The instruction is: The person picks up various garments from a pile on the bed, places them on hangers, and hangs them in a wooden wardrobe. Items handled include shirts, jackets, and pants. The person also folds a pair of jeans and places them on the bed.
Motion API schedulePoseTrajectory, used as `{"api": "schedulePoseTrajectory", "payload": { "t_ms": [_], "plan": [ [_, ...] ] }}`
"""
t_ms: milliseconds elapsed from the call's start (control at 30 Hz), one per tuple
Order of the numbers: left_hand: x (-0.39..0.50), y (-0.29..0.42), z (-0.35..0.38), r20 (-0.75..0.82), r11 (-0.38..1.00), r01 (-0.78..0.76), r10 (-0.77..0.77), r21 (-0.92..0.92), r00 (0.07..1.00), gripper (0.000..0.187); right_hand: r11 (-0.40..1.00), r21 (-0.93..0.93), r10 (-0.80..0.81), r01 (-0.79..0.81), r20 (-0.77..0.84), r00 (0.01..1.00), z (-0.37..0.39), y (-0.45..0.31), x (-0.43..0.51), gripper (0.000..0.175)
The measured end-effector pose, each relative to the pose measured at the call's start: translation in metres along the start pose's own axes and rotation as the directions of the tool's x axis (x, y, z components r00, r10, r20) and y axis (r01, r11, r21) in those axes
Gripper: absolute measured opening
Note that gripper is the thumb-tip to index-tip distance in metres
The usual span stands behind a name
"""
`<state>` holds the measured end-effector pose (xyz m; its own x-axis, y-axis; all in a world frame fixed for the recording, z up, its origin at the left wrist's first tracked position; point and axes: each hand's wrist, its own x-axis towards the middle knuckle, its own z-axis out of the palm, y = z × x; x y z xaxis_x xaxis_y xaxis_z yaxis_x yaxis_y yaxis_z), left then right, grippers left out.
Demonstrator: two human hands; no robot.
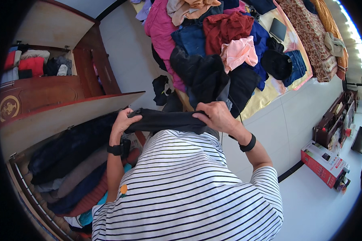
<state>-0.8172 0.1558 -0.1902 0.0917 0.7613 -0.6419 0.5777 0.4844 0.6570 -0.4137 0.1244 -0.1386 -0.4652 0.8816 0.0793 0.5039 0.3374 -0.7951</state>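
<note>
A black garment [169, 120], folded into a long narrow band, stretches across the front of my body at waist height. My left hand [123, 121] grips its left end, thumb on top. At the other end, my right hand [218, 117] pinches the cloth between thumb and fingers. Just beyond lies a heap of clothes on the bed: a dark garment [199, 70] nearest me, blue jeans [188, 37], a dark red garment [226, 30], a pink cloth [239, 52] and a magenta garment [160, 27]. What kind of garment I hold cannot be made out.
On the left, an open wooden wardrobe [42, 87] holds folded clothes [31, 66] and hanging coats [75, 150]; its lower door [63, 123] juts out near my left arm. A black cap [276, 64] rests on the bed. A red-and-white carton [322, 164] stands at the right.
</note>
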Motion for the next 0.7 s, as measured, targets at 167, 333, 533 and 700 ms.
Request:
{"api": "schedulePoseTrajectory", "payload": {
  "t_ms": [167, 333, 533, 700],
  "plan": [
    [-0.008, -0.002, 0.006, -0.086, 0.930, -0.139, 0.178, 0.339, 0.980, 0.015, 0.998, -0.038, -0.047, 0.048, 0.021, 0.999, -0.017, 0.011, 0.017, 0.018],
    [0.000, 0.005, -0.014, -0.153, 0.674, -0.111, -0.004, -0.731, 0.988, 0.027, 0.996, -0.053, -0.079, 0.075, -0.067, 0.995, -0.043, 0.040, 0.040, 0.022],
    [0.012, 0.033, -0.091, -0.473, 0.294, -0.472, 0.071, -0.831, 0.878, 0.044, 0.922, -0.381, -0.194, 0.069, -0.302, 0.933, -0.070, 0.093, 0.061, 0.017],
    [-0.027, 0.064, -0.138, -0.713, 0.574, -0.720, 0.306, -0.390, 0.630, 0.043, 0.816, -0.374, 0.379, -0.440, -0.228, 0.897, -0.081, 0.149, 0.001, 0.028]
  ]
}}
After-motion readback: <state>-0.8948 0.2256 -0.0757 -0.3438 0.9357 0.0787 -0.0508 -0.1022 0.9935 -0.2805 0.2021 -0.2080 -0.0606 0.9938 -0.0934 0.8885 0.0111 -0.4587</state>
